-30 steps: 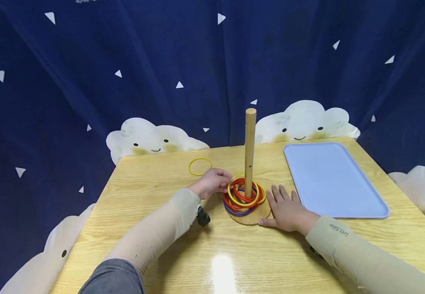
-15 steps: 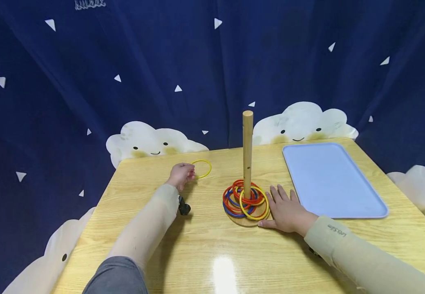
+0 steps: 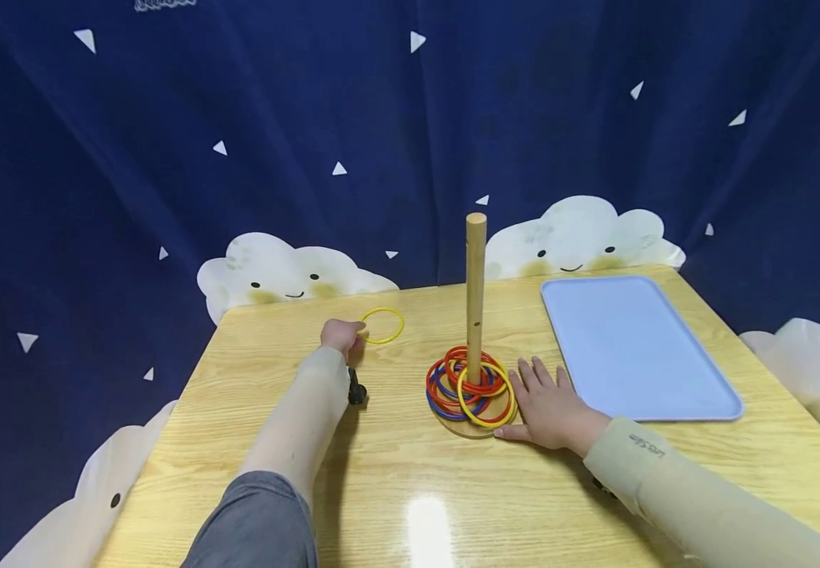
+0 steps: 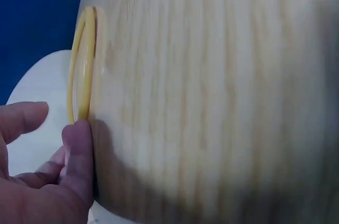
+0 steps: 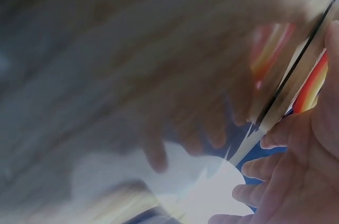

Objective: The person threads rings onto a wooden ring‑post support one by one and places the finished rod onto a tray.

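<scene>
A yellow ring (image 3: 402, 319) lies on the table toward its back edge. My left hand (image 3: 343, 334) reaches to its near left side. In the left wrist view a fingertip touches the ring (image 4: 86, 91), while the thumb stands apart from it. Around the foot of an upright wooden peg (image 3: 475, 300) lies a tangle of red, blue and yellow rings; one yellow ring (image 3: 514, 402) tilts over the round wooden base (image 3: 465, 431). My right hand (image 3: 546, 412) rests with spread fingers against the right edge of the base, which the right wrist view shows beside the palm (image 5: 296, 171).
A shallow pale blue tray (image 3: 637, 347) lies on the right side of the wooden table (image 3: 382, 473). Behind the table hangs a dark blue curtain (image 3: 296, 102) with white triangles and clouds.
My left hand has left the rings at the peg and moved left and back to the lone yellow ring. A yellow ring by the peg has dropped lower onto the base. My right hand stays put.
</scene>
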Available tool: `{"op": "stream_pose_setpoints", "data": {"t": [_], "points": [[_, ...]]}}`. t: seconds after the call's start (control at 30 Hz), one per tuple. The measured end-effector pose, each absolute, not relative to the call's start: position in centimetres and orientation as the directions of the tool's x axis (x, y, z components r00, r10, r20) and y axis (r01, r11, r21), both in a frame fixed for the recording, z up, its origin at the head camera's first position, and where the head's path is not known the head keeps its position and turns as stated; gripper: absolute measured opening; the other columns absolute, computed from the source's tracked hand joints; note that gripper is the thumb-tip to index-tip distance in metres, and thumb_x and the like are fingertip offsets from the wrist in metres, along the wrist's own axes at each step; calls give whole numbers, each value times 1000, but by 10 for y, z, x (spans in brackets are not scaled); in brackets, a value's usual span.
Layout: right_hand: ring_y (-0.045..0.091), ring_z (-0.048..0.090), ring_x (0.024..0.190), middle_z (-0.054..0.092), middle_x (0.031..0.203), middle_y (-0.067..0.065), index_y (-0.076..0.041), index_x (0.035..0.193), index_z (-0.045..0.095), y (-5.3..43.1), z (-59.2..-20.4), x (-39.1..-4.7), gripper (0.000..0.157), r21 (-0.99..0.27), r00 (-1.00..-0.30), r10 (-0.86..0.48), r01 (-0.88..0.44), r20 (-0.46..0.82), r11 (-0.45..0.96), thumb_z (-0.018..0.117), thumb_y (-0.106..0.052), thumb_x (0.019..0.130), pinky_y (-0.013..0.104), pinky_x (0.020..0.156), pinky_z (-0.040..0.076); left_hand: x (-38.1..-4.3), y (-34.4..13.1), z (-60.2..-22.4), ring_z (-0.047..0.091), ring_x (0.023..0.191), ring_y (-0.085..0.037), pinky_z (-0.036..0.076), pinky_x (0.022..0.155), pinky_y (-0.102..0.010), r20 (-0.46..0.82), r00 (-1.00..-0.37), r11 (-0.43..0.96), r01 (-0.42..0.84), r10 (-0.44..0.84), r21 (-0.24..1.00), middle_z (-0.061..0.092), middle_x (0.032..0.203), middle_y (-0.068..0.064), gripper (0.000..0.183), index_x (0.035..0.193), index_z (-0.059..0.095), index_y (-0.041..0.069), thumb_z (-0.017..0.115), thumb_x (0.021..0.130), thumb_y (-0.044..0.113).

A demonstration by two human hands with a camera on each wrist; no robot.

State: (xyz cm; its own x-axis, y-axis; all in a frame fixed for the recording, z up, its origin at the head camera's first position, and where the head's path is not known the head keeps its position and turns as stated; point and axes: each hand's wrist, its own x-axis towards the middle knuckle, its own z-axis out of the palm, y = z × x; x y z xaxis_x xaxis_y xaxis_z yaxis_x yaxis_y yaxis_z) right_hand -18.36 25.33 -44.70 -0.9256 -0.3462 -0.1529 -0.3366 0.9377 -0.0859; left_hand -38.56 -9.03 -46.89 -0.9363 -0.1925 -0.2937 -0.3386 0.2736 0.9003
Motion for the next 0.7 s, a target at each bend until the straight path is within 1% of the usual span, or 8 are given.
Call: {"op": "stream_pose_setpoints", "data": {"t": [0.1, 0.17, 0.27, 0.33, 0.43, 0.53, 0.63, 0.7], "points": [[55, 20, 148, 24, 161, 35, 10, 154, 36, 254, -448, -183, 106, -95, -925, -351, -340, -144, 936, 58, -74, 92, 78, 112, 18, -388, -87, -468, 61, 56, -12, 54, 72, -31, -290, -927, 318, -357, -240, 878, 64, 66, -4, 22, 109, 71, -8, 72, 94, 7], [55, 19, 148, 24, 161, 35, 10, 154, 36, 255, -449, -183, 107, -97, -926, -350, -339, -144, 936, 57, -74, 92, 78, 112, 18, -388, -85, -467, 63, 64, -15, 55, 78, -34, -276, -926, 384, -360, -257, 850, 69, 70, -9, 24, 108, 73, -9, 75, 90, 7], [55, 19, 148, 24, 160, 35, 9, 154, 36, 255, -448, -184, 106, -97, -927, -346, -335, -143, 937, 57, -74, 92, 78, 112, 18, -387, -83, -465, 63, 82, -23, 56, 89, -39, -238, -940, 518, -335, -246, 787, 73, 86, -14, 26, 104, 75, -7, 79, 87, 11], [55, 20, 148, 25, 160, 36, 9, 154, 36, 255, -448, -185, 105, -98, -927, -348, -337, -138, 936, 58, -73, 92, 78, 112, 18, -388, -82, -465, 60, 92, -26, 56, 94, -42, -203, -953, 608, -300, -225, 735, 71, 98, -17, 28, 104, 74, -8, 80, 86, 12], [56, 20, 147, 26, 159, 36, 10, 154, 36, 254, -447, -184, 104, -101, -923, -360, -349, -133, 932, 60, -71, 93, 78, 112, 19, -388, -85, -463, 57, 92, -29, 57, 91, -45, -180, -966, 700, -259, -186, 666, 69, 105, -20, 25, 102, 73, -8, 78, 83, 7], [56, 21, 147, 26, 159, 36, 10, 154, 36, 252, -446, -184, 103, -95, -921, -364, -353, -138, 931, 60, -70, 93, 78, 112, 20, -389, -89, -461, 54, 84, -28, 58, 83, -43, -171, -977, 800, -205, -130, 564, 69, 100, -19, 17, 96, 74, -5, 74, 81, 5], [55, 21, 148, 26, 159, 36, 10, 153, 37, 252, -445, -182, 103, -86, -924, -354, -344, -148, 935, 60, -70, 93, 77, 113, 20, -389, -93, -456, 56, 79, -26, 57, 77, -42, -169, -985, 889, -115, -43, 443, 68, 92, -15, 12, 92, 73, -3, 74, 85, 7], [55, 20, 148, 26, 160, 35, 10, 153, 37, 253, -444, -182, 103, -82, -925, -346, -337, -155, 938, 59, -71, 93, 76, 113, 20, -388, -96, -453, 57, 79, -26, 56, 75, -41, -167, -986, 919, -60, 6, 391, 68, 90, -14, 13, 93, 72, -3, 74, 89, 9]]}}
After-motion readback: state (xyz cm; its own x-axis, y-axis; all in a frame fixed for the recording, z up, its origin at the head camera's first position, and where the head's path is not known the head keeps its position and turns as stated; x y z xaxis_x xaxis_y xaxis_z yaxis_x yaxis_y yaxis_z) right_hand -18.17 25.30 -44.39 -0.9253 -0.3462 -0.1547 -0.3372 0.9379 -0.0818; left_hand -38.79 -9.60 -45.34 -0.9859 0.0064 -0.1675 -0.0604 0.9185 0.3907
